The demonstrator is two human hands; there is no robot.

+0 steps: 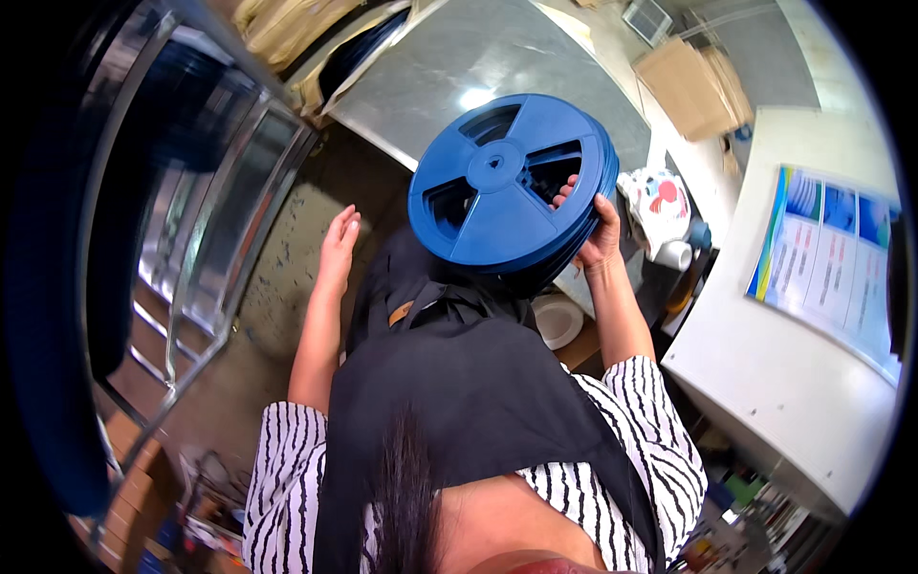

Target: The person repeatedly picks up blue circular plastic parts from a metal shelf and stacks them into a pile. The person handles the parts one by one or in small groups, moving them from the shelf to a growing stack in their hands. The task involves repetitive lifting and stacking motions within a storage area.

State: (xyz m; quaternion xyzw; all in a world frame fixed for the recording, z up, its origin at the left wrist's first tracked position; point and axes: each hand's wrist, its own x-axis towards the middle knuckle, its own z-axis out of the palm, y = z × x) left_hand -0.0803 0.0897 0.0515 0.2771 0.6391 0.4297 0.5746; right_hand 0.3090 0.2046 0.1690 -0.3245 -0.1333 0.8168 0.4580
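Observation:
A stack of round blue plastic reels (492, 215) is held up in front of me, tilted, over the near edge of the grey table. The top reel has wide cutouts around a small centre hole. My right hand (598, 234) grips the stack at its right side, some fingers reaching into a cutout and the thumb at the rim. The lower reels are mostly hidden beneath the top one. My left hand (338, 247) hangs free to the left of the reels, holding nothing, its fingers stretched out and touching nothing.
The grey metal-topped table (421, 81) lies ahead. A metal rack (206, 230) stands at the left. On the right are a white panel (746, 364) with a printed sheet (822, 258), a white plastic bag (655, 206) and a white roll (674, 254). Cardboard (693, 86) lies at the far right.

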